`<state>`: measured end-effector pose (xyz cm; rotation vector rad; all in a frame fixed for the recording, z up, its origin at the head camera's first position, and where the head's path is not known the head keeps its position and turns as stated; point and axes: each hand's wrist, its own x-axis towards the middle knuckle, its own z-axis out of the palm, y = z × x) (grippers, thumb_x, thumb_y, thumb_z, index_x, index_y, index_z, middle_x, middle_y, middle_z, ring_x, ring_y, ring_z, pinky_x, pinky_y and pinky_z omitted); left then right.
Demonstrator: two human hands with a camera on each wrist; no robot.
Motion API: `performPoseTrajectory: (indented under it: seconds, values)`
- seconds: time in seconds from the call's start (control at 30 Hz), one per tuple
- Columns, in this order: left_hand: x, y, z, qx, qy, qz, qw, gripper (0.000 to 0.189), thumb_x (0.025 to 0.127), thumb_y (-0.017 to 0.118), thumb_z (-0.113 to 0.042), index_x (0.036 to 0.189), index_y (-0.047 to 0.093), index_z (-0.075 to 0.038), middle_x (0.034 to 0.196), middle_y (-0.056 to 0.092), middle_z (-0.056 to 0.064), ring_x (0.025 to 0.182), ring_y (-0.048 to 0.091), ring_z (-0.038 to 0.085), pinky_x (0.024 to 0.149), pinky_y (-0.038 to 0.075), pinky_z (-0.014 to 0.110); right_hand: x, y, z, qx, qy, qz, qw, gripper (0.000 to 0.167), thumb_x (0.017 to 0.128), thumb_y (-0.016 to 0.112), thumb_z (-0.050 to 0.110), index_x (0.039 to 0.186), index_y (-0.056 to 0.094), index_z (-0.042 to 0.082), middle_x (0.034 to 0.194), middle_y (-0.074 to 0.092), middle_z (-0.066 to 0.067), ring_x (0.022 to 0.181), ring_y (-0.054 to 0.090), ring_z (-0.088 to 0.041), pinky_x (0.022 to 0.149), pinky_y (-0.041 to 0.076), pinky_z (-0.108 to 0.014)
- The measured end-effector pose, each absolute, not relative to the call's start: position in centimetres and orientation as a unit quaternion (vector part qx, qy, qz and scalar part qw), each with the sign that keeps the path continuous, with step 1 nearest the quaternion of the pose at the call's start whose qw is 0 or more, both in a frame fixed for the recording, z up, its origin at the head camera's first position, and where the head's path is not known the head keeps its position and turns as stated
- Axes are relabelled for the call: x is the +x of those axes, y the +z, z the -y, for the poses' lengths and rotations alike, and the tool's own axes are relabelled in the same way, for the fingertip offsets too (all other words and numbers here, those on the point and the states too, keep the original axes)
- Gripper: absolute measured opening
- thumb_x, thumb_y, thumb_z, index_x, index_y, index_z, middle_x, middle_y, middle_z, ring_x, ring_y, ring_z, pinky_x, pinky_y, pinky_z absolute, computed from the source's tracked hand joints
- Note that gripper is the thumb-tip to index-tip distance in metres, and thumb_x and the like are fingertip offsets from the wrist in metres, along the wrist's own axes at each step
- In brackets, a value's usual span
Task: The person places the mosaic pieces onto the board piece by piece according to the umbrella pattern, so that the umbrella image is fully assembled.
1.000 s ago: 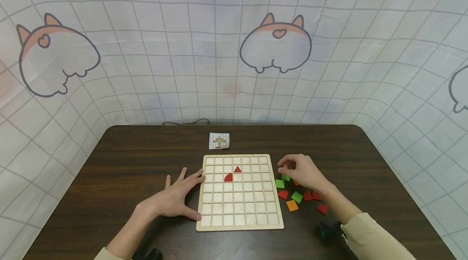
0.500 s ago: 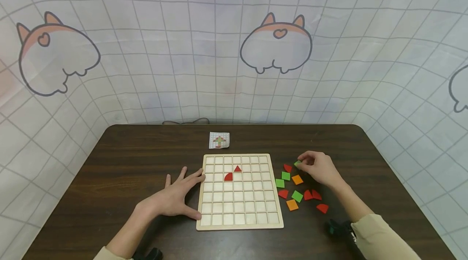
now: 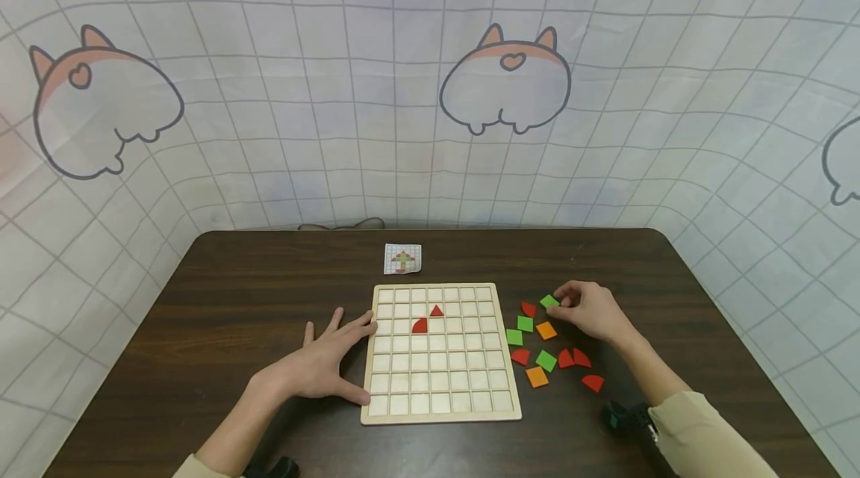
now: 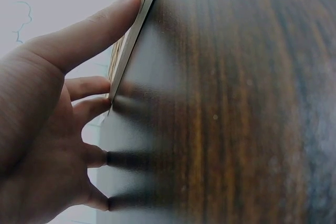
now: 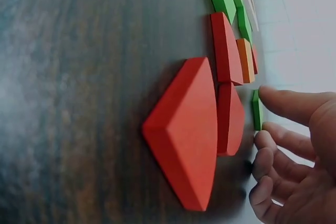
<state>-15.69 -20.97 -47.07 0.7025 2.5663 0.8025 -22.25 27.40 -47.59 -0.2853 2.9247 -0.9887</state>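
Right hand point(image 3: 593, 311): grip pinched on green square tile point(image 3: 548, 301) | Left hand point(image 3: 316, 366): fingers spread, touching pale wooden gridded board point(image 3: 440, 382) | Risk: tile may slip, pinched only by edges

Soft, even light, pale glare on the dark tabletop point(image 3: 443, 452), backdrop point(image 4: 58, 3) washed out in wrist views.

Dark wood-grain table point(image 3: 222, 299) with rounded far corners, wrinkled white grid-patterned backdrop point(image 3: 302, 112), cartoon animal rumps point(image 3: 505, 93) printed across it
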Motion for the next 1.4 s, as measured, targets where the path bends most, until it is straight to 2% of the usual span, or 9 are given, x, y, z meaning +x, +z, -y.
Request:
performPoseTrajectory:
  seconds: [0.37,0.57,0.73,1.07,1.4]
  values:
    - [-15.7,-46.8,20.9,0.245,0.282,-0.909,0.182,0.107,0.077,0.088,-0.052,0.161,0.035,-0.013,0.171,0.016,0.006,0.153,-0.009,0.046,0.104,-0.012,0.081,-22.3,-47.7,-26.9,-0.081,-0.285,-0.955,0.017,0.026,0.090,0.079,0.017,0.107,0.072,-0.002,0.088,0.064,-0.006,0.075,0.056,-0.021,0.068,0.048,-0.037]
    - [-15.7,-46.7,20.8,0.245,0.281,-0.910,0.183,0.107,0.077,0.088,-0.053,0.161,0.036,-0.013,0.171,0.015,0.006,0.153,-0.009,0.046,0.104,-0.012,0.081,-22.3,-47.7,-26.9,-0.096,-0.274,-0.957,0.001,0.023,0.090,0.079,0.013,0.106,0.073,-0.002,0.093,0.068,-0.009,0.083,0.062,-0.025,0.074,0.054,-0.045]
    - [-15.8,-46.8,20.8,0.241,0.277,-0.912,0.186,0.107,0.077,0.088,-0.053,0.161,0.035,-0.014,0.171,0.015,0.004,0.154,-0.009,0.044,0.104,-0.012,0.080,-22.2,-47.6,-26.9,-0.105,-0.277,-0.955,-0.003,0.022,0.090,0.077,0.011,0.107,0.072,-0.002,0.096,0.068,-0.012,0.088,0.063,-0.029,0.078,0.054,-0.049]
    - [-15.8,-46.8,20.8,0.239,0.279,-0.911,0.188,0.107,0.077,0.088,-0.051,0.162,0.035,-0.014,0.171,0.015,0.004,0.154,-0.009,0.044,0.105,-0.012,0.080,-22.3,-46.9,-26.7,-0.114,-0.297,-0.948,0.002,0.022,0.092,0.074,0.011,0.110,0.070,0.000,0.090,0.067,-0.005,0.075,0.060,-0.019,0.066,0.050,-0.038]
    - [-15.7,-46.6,20.9,0.240,0.282,-0.910,0.186,0.107,0.077,0.088,-0.051,0.161,0.035,-0.014,0.171,0.015,0.005,0.153,-0.008,0.045,0.104,-0.011,0.081,-22.3,-46.3,-25.9,-0.139,-0.325,-0.935,0.017,0.023,0.093,0.071,0.007,0.113,0.070,-0.003,0.089,0.070,-0.004,0.079,0.065,-0.020,0.071,0.055,-0.041]
